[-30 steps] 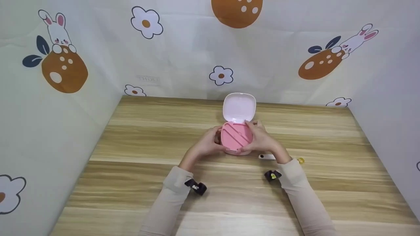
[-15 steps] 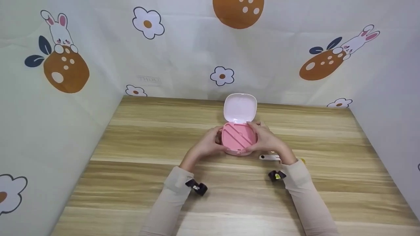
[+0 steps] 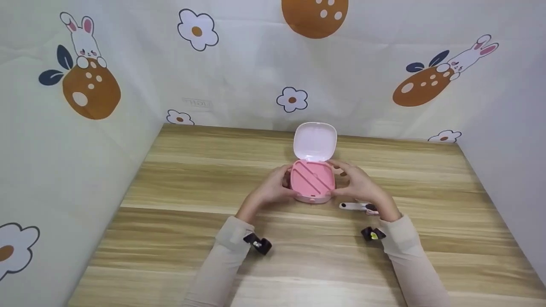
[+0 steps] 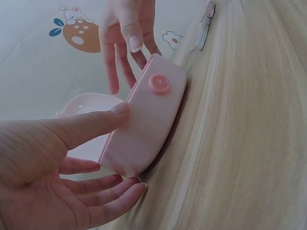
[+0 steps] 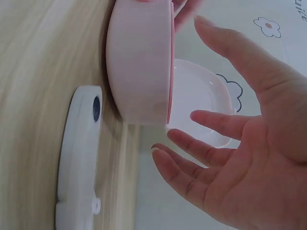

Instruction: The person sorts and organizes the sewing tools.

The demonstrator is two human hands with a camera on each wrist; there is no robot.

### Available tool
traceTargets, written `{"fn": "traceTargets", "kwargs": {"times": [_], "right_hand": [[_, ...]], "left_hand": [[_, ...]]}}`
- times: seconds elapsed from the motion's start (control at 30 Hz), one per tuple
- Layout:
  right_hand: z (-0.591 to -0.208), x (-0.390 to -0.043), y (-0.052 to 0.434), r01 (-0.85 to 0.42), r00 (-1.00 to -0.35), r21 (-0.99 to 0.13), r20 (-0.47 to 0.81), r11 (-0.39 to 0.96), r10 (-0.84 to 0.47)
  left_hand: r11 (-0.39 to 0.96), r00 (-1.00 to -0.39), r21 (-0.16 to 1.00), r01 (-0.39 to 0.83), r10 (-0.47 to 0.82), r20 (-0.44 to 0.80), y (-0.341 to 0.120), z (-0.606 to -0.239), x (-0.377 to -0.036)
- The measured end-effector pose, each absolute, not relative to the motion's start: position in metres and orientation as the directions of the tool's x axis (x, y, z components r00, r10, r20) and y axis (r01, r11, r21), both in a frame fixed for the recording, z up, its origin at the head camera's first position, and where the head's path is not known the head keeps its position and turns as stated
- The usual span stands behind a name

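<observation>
Fingers of left hand point(image 3: 273, 189) touch pink case point(image 3: 312, 181); right hand point(image 3: 362, 187) open, just off.

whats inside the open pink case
Inside the pink case only a pink tray with raised diagonal ridges shows, with nothing on it. Anything beneath the tray is covered.

right hand point(image 5: 249, 158) open just beside pink case point(image 5: 139, 62), white tool point(image 5: 79, 158) nearby.

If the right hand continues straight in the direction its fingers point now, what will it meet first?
Probably the pink case. The right hand is open just beside its right side, with its fingers pointing toward the rim and open lid; the exact gap is unclear.
</observation>
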State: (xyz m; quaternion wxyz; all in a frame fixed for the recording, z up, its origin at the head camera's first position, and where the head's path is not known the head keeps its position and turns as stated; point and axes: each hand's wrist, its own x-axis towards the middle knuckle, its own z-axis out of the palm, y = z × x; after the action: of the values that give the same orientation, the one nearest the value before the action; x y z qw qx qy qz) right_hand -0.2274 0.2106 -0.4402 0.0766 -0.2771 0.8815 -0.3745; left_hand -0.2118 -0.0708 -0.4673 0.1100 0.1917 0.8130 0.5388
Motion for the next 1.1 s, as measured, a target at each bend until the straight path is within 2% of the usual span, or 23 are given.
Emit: {"fn": "traceTargets", "kwargs": {"times": [0.4,0.67,1.1], "right_hand": [[-0.437,-0.206,0.237,-0.375,-0.887,-0.760,0.128,0.531,-0.444],[-0.437,-0.192,0.257,-0.326,-0.902,-0.779,0.088,0.536,-0.422],[-0.441,-0.174,0.293,-0.256,-0.925,-0.746,0.002,0.615,-0.381]], "left_hand": [[0.368,-0.906,0.912,0.180,0.423,0.008,-0.070,-0.469,-0.214],[0.397,-0.910,0.899,0.182,0.416,0.001,-0.071,-0.467,-0.212],[0.419,-0.907,0.881,0.219,0.421,0.025,-0.071,-0.468,-0.212]]}}
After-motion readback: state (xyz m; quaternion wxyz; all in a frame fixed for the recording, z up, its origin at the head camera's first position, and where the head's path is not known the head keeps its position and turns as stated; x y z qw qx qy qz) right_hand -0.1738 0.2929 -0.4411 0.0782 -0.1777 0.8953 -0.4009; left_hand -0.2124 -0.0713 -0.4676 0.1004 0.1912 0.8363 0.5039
